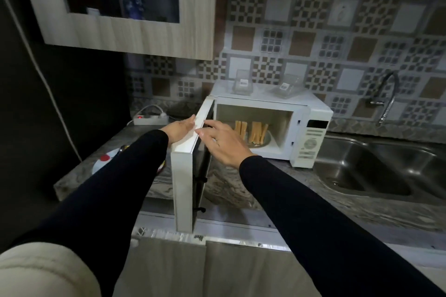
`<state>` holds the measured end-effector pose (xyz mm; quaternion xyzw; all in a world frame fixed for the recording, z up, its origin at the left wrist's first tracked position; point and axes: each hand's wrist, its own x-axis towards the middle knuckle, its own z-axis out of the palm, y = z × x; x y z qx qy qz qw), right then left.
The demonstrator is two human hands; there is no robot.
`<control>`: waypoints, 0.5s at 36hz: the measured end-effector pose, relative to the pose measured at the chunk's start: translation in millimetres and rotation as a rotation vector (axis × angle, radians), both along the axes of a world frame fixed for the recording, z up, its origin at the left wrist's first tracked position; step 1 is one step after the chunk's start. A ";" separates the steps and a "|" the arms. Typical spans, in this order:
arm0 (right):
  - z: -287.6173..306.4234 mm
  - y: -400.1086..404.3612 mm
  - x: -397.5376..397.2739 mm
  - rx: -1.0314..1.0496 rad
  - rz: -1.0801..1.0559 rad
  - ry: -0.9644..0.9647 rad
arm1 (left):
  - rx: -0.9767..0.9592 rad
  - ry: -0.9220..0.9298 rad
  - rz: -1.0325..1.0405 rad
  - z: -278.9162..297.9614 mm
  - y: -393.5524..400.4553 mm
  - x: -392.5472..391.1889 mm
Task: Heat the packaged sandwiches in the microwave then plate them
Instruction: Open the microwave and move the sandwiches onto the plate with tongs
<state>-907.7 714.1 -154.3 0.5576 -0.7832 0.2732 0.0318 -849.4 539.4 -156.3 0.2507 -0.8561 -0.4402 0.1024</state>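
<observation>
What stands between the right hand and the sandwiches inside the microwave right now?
Nothing visible. The microwave door is swung wide open to the left, and the right hand sits just in front of the open cavity, with the sandwiches standing on the turntable plate behind it.

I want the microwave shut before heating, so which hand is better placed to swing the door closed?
Left, probably. The left hand lies flat on the outer face of the open door, ready to push. The right hand is on the inner side, in the door's path.
</observation>
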 end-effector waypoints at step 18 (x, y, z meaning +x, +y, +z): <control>-4.2 -48.8 13.3 -0.106 0.016 0.061 | 0.075 -0.161 0.059 5.1 -34.6 48.9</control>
